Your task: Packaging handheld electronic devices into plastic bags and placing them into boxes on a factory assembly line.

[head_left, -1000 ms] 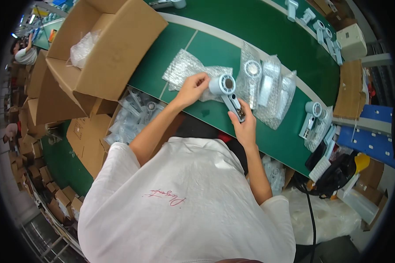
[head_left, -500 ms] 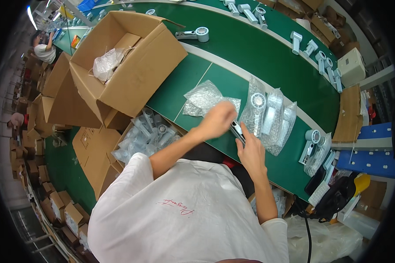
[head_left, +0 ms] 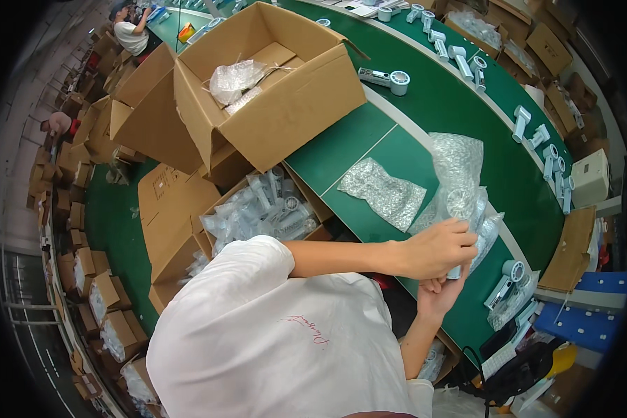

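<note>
My left hand (head_left: 440, 249) reaches across in front of my body and is closed, its fingers pinching at the lower end of a clear bubble-wrap bag (head_left: 458, 159). Just below it my right hand (head_left: 437, 301) is closed, with a light-blue end of a handheld fan (head_left: 455, 272) between thumb and fingers; most of that fan is hidden. The bag stretches away from my hands over wrapped fans (head_left: 490, 240) on the green table. Another flat bubble-wrap bag (head_left: 384, 193) lies to the left of my hands.
An open brown carton (head_left: 285, 115) stands at the table's left, above a carton of bagged fans (head_left: 265, 209). Unwrapped fans lie on the green belt (head_left: 481, 118), one fan (head_left: 399, 82) near its inner edge. Another fan (head_left: 513, 270) lies at the right.
My left hand has come rightward to meet my right hand. One of the two flat bags has left its place and is now at my hands. The view has turned, shifting the scene rightward.
</note>
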`<state>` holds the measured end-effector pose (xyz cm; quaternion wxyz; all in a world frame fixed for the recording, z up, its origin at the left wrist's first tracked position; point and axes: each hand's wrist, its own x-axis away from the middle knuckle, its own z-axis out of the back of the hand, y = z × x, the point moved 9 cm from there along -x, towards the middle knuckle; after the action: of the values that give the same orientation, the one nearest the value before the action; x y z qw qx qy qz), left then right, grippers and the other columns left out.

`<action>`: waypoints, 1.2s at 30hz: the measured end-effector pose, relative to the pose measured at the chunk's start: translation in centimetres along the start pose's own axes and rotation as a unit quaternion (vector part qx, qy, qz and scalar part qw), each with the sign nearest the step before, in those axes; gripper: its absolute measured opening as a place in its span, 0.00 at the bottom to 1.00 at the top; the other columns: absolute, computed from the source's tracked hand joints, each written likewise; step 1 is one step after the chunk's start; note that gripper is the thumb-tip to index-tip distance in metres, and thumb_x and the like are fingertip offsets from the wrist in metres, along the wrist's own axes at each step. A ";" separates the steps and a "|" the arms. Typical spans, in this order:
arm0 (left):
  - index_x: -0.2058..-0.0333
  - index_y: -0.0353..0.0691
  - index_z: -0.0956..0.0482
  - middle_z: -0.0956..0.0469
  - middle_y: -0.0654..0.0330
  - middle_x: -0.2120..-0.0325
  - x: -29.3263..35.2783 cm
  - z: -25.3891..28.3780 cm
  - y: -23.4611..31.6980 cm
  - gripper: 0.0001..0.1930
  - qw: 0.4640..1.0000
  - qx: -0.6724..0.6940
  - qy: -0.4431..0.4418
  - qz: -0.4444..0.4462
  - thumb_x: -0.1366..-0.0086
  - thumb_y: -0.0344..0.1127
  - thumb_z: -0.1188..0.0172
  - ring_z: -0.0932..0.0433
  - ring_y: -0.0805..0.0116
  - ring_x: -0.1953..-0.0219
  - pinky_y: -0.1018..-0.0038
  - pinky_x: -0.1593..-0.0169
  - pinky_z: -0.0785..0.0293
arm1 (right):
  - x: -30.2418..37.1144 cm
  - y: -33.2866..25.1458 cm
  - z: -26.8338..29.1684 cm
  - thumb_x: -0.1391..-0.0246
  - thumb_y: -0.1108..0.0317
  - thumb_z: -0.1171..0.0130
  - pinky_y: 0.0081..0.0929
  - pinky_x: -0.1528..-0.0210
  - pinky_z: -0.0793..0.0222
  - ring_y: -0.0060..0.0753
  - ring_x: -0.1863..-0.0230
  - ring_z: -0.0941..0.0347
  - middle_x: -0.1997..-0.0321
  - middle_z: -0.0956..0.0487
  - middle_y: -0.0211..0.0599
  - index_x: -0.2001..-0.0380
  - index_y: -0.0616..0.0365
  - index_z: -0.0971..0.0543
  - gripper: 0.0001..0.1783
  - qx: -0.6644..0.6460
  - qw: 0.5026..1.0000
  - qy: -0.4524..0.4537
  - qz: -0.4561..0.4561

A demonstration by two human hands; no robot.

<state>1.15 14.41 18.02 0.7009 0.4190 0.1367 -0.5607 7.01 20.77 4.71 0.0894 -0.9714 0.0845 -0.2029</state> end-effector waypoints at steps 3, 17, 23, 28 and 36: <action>0.71 0.42 0.30 0.34 0.61 0.71 -1.6 1.0 0.9 0.05 0.998 0.045 0.004 -0.041 0.41 0.31 0.41 0.36 0.62 0.67 0.70 0.60 0.36 | 0.6 -1.0 -2.6 0.33 0.61 0.52 0.11 0.90 0.56 0.11 0.89 0.51 0.80 0.31 0.24 0.58 0.55 0.25 0.11 -0.096 0.978 -0.168 -0.074; 0.76 0.35 0.26 0.27 0.54 0.77 -9.7 1.0 1.4 0.06 0.960 0.273 0.068 0.011 0.43 0.30 0.41 0.30 0.56 0.75 0.65 0.68 0.31 | 5.8 -4.0 -0.6 0.36 0.66 0.49 0.16 0.86 0.48 0.16 0.86 0.44 0.78 0.29 0.34 0.52 0.59 0.27 0.13 0.232 0.965 -0.024 0.122; 0.79 0.33 0.27 0.30 0.63 0.83 -10.5 1.6 -0.1 0.11 0.889 0.419 -0.097 0.160 0.41 0.31 0.38 0.38 0.71 0.82 0.76 0.76 0.39 | 7.0 -4.9 2.8 0.34 0.56 0.52 0.22 0.81 0.41 0.23 0.84 0.39 0.75 0.26 0.40 0.57 0.60 0.28 0.17 0.291 0.953 -0.029 0.083; 0.75 0.37 0.28 0.33 0.66 0.79 -9.4 1.1 3.9 0.09 0.912 0.378 -0.132 0.090 0.37 0.30 0.39 0.39 0.76 0.77 0.80 0.72 0.40 | 7.1 -1.9 -3.0 0.31 0.45 0.58 0.25 0.65 0.25 0.35 0.58 0.22 0.47 0.23 0.58 0.37 0.62 0.36 0.33 0.108 0.986 -0.125 0.021; 0.74 0.36 0.25 0.29 0.63 0.77 -1.6 -1.0 1.8 0.06 0.915 0.339 -0.155 0.157 0.40 0.28 0.38 0.35 0.73 0.77 0.77 0.71 0.37 | 5.0 -5.5 0.6 0.43 0.73 0.41 0.27 0.44 0.31 0.39 0.40 0.30 0.36 0.32 0.54 0.31 0.62 0.44 0.38 0.263 0.951 0.054 0.154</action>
<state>2.53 16.25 19.23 0.6084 0.5549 -0.2393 -0.5144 12.48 25.16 7.27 0.3675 -0.8762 0.1812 -0.2539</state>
